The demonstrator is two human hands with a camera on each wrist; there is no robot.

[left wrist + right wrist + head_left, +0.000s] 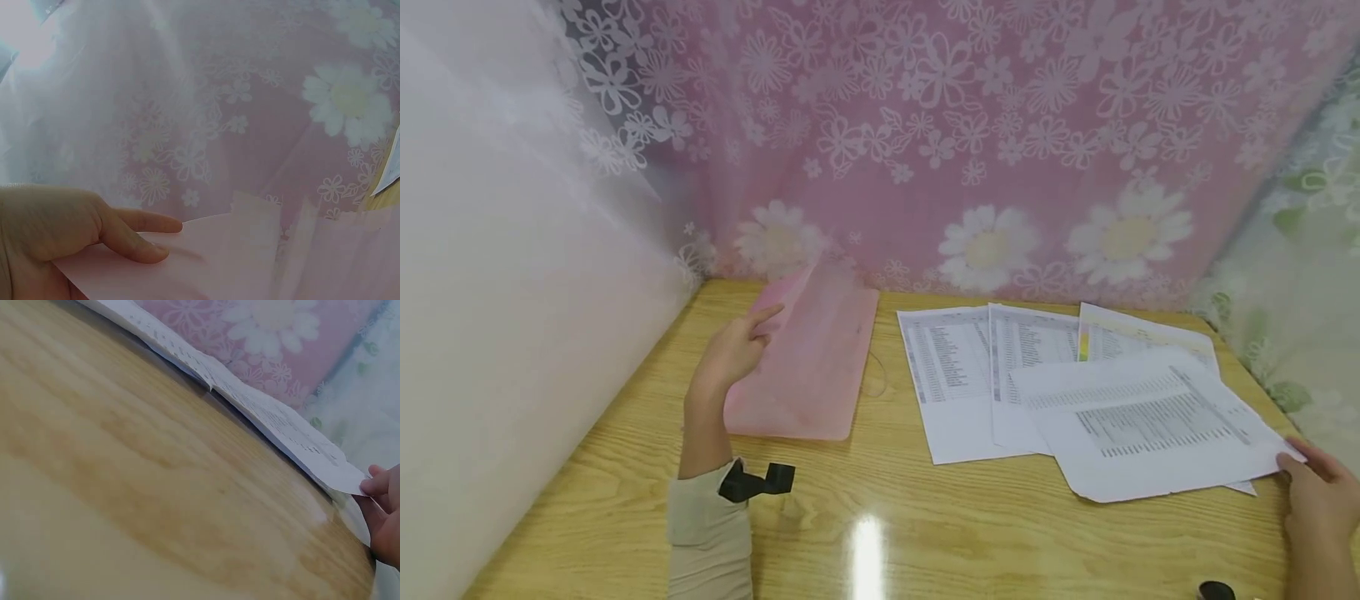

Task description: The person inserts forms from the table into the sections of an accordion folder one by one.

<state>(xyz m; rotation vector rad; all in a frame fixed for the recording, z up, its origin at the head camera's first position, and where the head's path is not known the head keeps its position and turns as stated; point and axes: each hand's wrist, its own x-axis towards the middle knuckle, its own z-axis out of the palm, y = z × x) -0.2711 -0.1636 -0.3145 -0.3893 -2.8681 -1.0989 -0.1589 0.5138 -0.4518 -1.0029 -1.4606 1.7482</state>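
My left hand [730, 350] holds the lifted left edge of a pink translucent folder [820, 383] that lies at the left of the table. In the left wrist view the thumb and index finger [147, 222] lie along the raised pink cover [206, 256], and the other fingers are mostly hidden. At the far right, my right hand [1326, 500] pinches one corner of a printed sheet of paper [1120, 467]. That sheet slants over several other printed sheets [962, 433]. Seen from the right wrist, the thumb presses the corner of the paper [340, 478] against the fingers.
The wooden table [820, 517] meets a pink flowered curtain [887, 125] at the back. A pale wall [512, 250] borders the left side and a green-patterned curtain [1300, 317] the right. A small black object [1216, 590] shows at the bottom right.
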